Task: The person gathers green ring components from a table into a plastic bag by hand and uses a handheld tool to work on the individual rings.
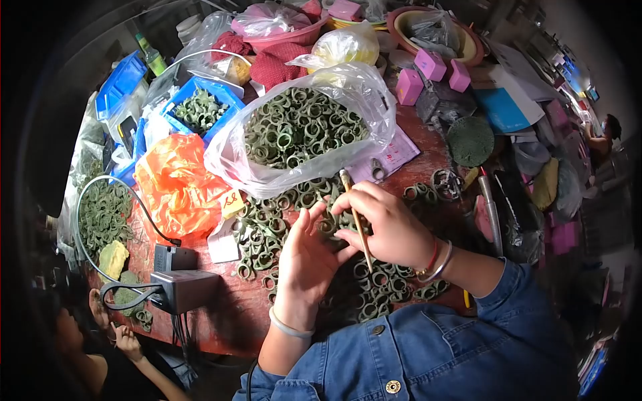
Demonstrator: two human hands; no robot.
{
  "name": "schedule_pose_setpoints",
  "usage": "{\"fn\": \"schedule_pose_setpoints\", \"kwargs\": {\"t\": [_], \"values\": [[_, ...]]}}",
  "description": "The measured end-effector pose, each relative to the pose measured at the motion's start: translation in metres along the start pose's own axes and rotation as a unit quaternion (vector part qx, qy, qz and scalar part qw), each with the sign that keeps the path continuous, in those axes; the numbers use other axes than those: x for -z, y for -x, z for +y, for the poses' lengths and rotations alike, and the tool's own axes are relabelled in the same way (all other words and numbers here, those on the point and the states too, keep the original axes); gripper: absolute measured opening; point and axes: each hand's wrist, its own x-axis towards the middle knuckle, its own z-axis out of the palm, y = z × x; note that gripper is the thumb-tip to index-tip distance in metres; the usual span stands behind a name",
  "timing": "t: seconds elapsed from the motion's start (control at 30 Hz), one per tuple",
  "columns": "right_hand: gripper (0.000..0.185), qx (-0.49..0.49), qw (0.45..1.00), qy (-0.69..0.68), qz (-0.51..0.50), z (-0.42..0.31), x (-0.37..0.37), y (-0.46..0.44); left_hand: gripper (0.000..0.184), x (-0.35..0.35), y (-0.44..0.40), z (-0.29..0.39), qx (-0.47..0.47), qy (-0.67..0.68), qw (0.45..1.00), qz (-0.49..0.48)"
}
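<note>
Many green rings point(257, 230) lie in loose piles on the red table point(227, 321) around my hands. My right hand point(384, 220) is closed round a thin wooden-handled tool point(358, 224), which slants across the fingers. My left hand point(309, 257) is palm up just to its left, with its fingers curled toward the right hand. A green piece shows between the two hands at the fingertips, but which fingers hold it is hard to make out. Beyond the hands, a clear plastic bag point(227, 150) stands open, full of more green rings point(304, 127).
An orange bag point(175, 184) and a black power adapter point(184, 291) with cables lie left. Behind are a blue bin point(231, 100), a pink basin point(287, 40) and pink blocks point(409, 87). A silver pen-like tool point(490, 207) lies right. Another person's hand point(127, 342) shows lower left.
</note>
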Motion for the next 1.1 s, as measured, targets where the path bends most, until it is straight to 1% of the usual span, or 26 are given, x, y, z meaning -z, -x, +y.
{"fn": "schedule_pose_setpoints", "kwargs": {"t": [0.03, 0.1, 0.13, 0.17, 0.23, 0.27, 0.3, 0.33, 0.37, 0.4, 0.43, 0.47, 0.53, 0.57, 0.63, 0.67, 0.7, 0.73, 0.8, 0.83, 0.9, 0.93, 0.97, 1.0, 1.03, 1.1], "values": [[0.036, 0.001, 1.000, -0.001, -0.002, -0.004, -0.001, 0.000, 0.046, 0.005, -0.001, -0.002, -0.002, 0.001, 1.000, 0.002], [0.037, 0.098, 0.995, 0.014, 0.012, -0.012, -0.004, 0.001, 0.044, 0.014, -0.005, -0.005, 0.025, 0.118, 0.991, -0.050], [0.043, 0.083, 0.996, 0.034, -0.019, -0.021, -0.001, 0.003, 0.043, 0.016, -0.004, -0.006, 0.034, 0.106, 0.993, -0.033], [0.043, 0.083, 0.996, 0.033, -0.021, -0.027, 0.001, 0.001, 0.043, 0.011, -0.001, -0.004, 0.049, 0.094, 0.994, -0.027], [0.050, 0.101, 0.993, -0.028, -0.050, -0.038, 0.004, -0.002, 0.043, 0.016, 0.001, -0.008, 0.034, 0.119, 0.991, 0.045], [0.049, 0.102, 0.993, -0.036, -0.053, -0.042, 0.010, -0.005, 0.043, 0.015, 0.002, -0.007, 0.032, 0.120, 0.991, 0.046], [0.049, 0.102, 0.993, -0.037, -0.055, -0.044, 0.016, -0.006, 0.044, 0.013, 0.002, -0.004, 0.047, 0.120, 0.992, 0.003], [0.045, 0.101, 0.994, -0.027, -0.024, -0.045, 0.022, -0.006, 0.045, 0.011, 0.002, -0.001, 0.062, 0.120, 0.990, -0.040], [0.042, 0.100, 0.995, -0.018, 0.006, -0.047, 0.029, -0.006, 0.045, 0.007, 0.002, 0.001, 0.062, 0.120, 0.990, -0.040], [0.037, 0.077, 0.997, -0.015, 0.019, -0.052, 0.039, -0.006, 0.046, 0.001, 0.000, 0.002, 0.074, 0.150, 0.986, -0.025], [0.036, 0.080, 0.996, -0.001, 0.037, -0.046, 0.044, -0.001, 0.047, -0.001, -0.001, 0.002, 0.086, 0.180, 0.980, -0.010], [0.035, 0.071, 0.996, 0.014, 0.055, -0.042, 0.049, 0.004, 0.046, 0.001, -0.001, -0.001, 0.089, 0.270, 0.955, -0.085], [0.035, 0.034, 0.996, 0.038, 0.078, -0.039, 0.059, 0.018, 0.046, 0.002, -0.002, -0.002, 0.086, 0.244, 0.963, -0.070], [0.034, 0.001, 0.996, 0.018, 0.091, -0.036, 0.061, 0.027, 0.045, 0.002, -0.002, -0.002, 0.084, 0.217, 0.971, -0.055], [0.031, -0.051, 0.992, -0.005, 0.112, -0.027, 0.063, 0.047, 0.044, 0.003, -0.003, -0.002, 0.084, 0.212, 0.972, -0.051], [0.031, -0.051, 0.992, -0.007, 0.114, -0.022, 0.065, 0.057, 0.043, 0.002, -0.003, -0.001, 0.083, 0.206, 0.974, -0.048], [0.031, -0.073, 0.991, -0.002, 0.115, -0.017, 0.067, 0.068, 0.043, 0.001, -0.001, -0.001, 0.084, 0.203, 0.974, -0.048], [0.030, -0.094, 0.989, 0.003, 0.117, -0.015, 0.068, 0.076, 0.042, -0.001, 0.002, -0.001, 0.077, 0.210, 0.974, -0.036], [0.030, -0.098, 0.987, 0.007, 0.128, -0.015, 0.069, 0.090, 0.041, -0.012, 0.008, 0.004, 0.067, 0.240, 0.968, -0.009], [0.029, -0.107, 0.986, 0.011, 0.129, -0.016, 0.069, 0.095, 0.039, -0.019, 0.008, 0.006, 0.053, 0.244, 0.968, -0.013], [0.029, -0.086, 0.989, 0.058, 0.103, -0.022, 0.073, 0.099, 0.034, -0.045, -0.003, 0.022, 0.030, 0.264, 0.963, -0.031], [0.029, -0.091, 0.989, 0.049, 0.102, -0.024, 0.071, 0.100, 0.028, -0.063, -0.015, 0.030, -0.016, 0.289, 0.957, 0.010], [0.029, -0.092, 0.990, 0.039, 0.102, -0.025, 0.067, 0.101, 0.026, -0.069, -0.031, 0.041, -0.046, 0.294, 0.954, -0.023], [0.029, -0.081, 0.991, 0.002, 0.111, -0.022, 0.061, 0.102, 0.027, -0.063, -0.051, 0.056, -0.052, 0.289, 0.951, -0.102], [0.029, -0.078, 0.992, -0.011, 0.103, -0.024, 0.056, 0.104, 0.037, -0.090, -0.072, 0.067, -0.145, 0.247, 0.953, 0.102], [0.028, -0.081, 0.993, -0.037, 0.073, -0.034, 0.050, 0.106, 0.047, -0.068, -0.092, 0.083, -0.136, 0.211, 0.968, -0.029]]}}
